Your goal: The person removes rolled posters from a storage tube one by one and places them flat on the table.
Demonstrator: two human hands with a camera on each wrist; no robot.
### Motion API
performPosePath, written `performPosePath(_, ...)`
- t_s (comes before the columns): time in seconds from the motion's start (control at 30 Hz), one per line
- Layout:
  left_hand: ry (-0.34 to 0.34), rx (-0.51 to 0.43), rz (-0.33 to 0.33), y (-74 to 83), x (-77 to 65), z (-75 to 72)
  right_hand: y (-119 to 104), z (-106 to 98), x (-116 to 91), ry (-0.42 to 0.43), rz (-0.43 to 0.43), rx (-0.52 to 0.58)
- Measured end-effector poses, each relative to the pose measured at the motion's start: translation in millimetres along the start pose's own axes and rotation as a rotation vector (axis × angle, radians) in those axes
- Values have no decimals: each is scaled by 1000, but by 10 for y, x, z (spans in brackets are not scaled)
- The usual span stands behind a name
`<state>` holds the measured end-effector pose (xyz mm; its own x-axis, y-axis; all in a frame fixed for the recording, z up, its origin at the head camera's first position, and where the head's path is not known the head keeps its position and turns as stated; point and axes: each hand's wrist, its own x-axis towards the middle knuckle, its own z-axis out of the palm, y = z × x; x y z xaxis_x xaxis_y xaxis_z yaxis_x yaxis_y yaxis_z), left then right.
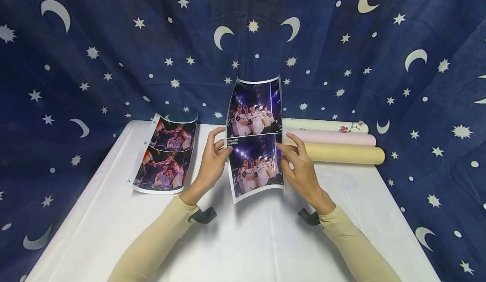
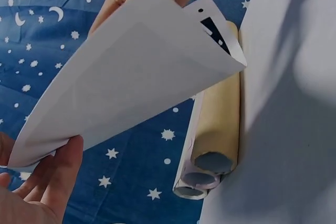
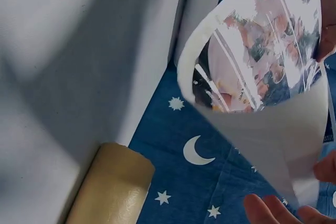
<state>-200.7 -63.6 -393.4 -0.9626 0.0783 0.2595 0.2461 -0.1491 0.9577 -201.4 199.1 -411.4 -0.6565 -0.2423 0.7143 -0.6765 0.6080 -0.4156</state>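
Observation:
A glossy photo print [image 1: 255, 161] with two group pictures is raised upright and curved above the table. My left hand [image 1: 213, 159] pinches its left edge, thumb on the picture side. In the left wrist view, the fingers [image 2: 63, 177] show against the sheet's white back [image 2: 115, 82]. At the opposite edge is my right hand [image 1: 301, 168], index finger extended and another fingertip touching the picture side. The right wrist view shows its fingertips [image 3: 262, 211] by the sheet's corner. A second photo print [image 1: 167, 159], its edges curling up, lies left of my left hand.
Behind the raised print, three rolls lie side by side on the white table [image 1: 265, 248]: a yellow one [image 1: 338, 153], a pink one [image 1: 334, 138] and a flowered white one [image 1: 322, 125]. A dark blue star-and-moon curtain [image 1: 243, 28] hangs behind and at both sides.

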Motion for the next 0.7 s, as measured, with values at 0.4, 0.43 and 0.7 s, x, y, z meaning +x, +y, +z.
performPosePath(0.4,-40,162,110,48,-75,-221,22,-65,-3,-129,190,84)
performPosePath(0.43,-46,184,118,46,-78,-241,20,-77,2,-153,202,99)
performPosePath(0.7,-86,175,88,-27,-94,-366,-7,-137,17,-356,336,303)
